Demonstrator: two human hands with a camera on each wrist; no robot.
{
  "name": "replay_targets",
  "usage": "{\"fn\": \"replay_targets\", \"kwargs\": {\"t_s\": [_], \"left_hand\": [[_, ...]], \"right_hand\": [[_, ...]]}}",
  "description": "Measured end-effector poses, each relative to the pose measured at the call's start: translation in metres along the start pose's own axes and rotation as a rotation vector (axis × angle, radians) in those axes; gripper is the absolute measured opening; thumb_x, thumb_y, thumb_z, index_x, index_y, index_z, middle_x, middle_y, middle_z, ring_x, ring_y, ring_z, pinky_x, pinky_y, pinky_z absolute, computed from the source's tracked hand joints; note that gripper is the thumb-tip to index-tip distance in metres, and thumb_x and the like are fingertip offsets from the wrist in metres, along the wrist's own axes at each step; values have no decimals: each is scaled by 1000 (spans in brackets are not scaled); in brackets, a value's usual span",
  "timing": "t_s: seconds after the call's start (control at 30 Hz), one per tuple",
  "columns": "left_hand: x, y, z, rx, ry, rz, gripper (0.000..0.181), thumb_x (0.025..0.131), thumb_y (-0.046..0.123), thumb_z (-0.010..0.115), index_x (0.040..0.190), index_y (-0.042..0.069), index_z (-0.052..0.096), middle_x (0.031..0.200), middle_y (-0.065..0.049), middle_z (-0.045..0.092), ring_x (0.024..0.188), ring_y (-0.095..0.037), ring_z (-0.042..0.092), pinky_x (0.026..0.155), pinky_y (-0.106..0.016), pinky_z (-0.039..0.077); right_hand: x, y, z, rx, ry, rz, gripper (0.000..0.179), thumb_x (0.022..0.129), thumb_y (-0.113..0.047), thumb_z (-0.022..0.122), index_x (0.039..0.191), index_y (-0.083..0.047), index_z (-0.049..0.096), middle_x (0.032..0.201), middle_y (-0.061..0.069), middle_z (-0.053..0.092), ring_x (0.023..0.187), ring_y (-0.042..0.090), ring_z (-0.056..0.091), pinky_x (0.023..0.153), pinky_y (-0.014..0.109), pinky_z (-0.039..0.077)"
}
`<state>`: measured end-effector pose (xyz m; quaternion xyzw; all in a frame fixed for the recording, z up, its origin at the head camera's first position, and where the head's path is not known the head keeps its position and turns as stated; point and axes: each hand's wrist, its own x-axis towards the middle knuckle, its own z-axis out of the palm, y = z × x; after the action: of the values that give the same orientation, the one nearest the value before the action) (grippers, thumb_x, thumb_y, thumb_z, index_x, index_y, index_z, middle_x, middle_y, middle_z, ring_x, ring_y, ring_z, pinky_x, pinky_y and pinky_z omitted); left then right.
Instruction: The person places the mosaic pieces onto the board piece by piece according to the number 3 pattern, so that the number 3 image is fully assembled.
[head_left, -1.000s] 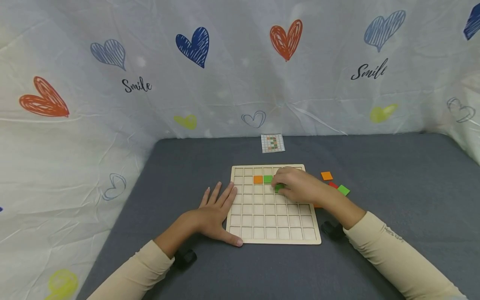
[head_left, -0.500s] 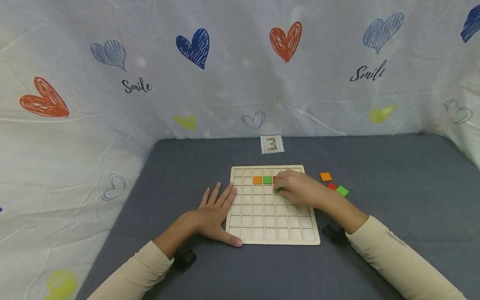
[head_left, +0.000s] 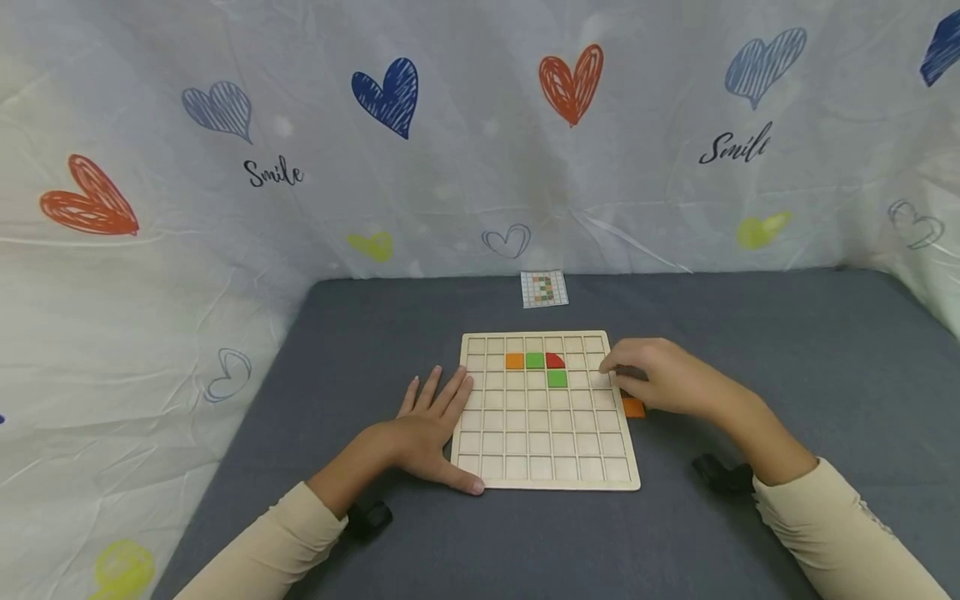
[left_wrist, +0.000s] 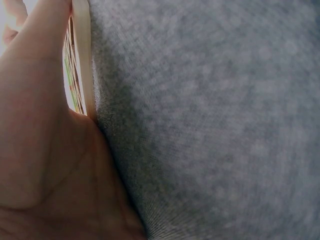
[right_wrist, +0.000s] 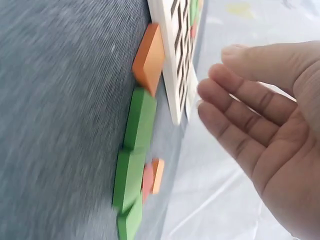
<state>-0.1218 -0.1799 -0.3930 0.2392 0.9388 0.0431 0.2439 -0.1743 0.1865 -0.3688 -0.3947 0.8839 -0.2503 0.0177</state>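
Note:
A pale wooden grid board [head_left: 517, 467] lies on the grey cloth. My left hand [head_left: 427, 437] rests along its left edge, fingers spread and thumb at the near corner. In the board's cells sit an orange square tile [head_left: 514, 361], a green one [head_left: 535, 360], a red tile with a rounded corner [head_left: 554, 361] and, below that, another green tile [head_left: 557, 379]. My right hand [head_left: 663, 377] hovers over the board's right edge, fingers loosely bent and holding nothing. Under it, loose orange [right_wrist: 150, 60] and green tiles [right_wrist: 140, 120] show in the right wrist view.
A small printed card [head_left: 544, 289] with a coloured grid pattern lies behind the board. More loose tiles, among them a red one [right_wrist: 148, 180] and a small orange one [right_wrist: 158, 175], lie right of the board. A white curtain [head_left: 450, 167] with hearts hangs behind.
My right hand has let go of the green tile, leaving it in the cell below the red one, and has moved right to the board's edge. The left hand stays put.

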Motion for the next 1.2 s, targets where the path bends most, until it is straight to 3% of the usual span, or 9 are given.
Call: {"fn": "replay_targets", "kwargs": {"t_s": [0.37,0.63,1.2], "left_hand": [[0,0,-1,11,-9,-12,140,68,92,58,159,17,-18,163,0,-27,146,-31,-28,114,-57,-14],[0,0,-1,1,-14,-8,139,68,91,59,159,17,-17,163,-1,-26,146,-31,-28,114,-57,-14],[0,1,-2,3,-12,-14,140,67,92,58,159,17,-16,163,0,-26,146,-31,-27,114,-56,-14]], "right_hand": [[-26,-1,-2,-108,-65,30,23,79,-6,85,97,-15,76,99,-8,69,95,17,64,81,40,54],[-30,1,2,-97,-101,36,24,79,-2,84,95,-16,75,98,-8,67,93,15,61,79,40,53],[-28,-1,5,-85,-63,14,29,80,8,77,95,-17,73,97,-10,64,87,11,58,73,34,52]]}}
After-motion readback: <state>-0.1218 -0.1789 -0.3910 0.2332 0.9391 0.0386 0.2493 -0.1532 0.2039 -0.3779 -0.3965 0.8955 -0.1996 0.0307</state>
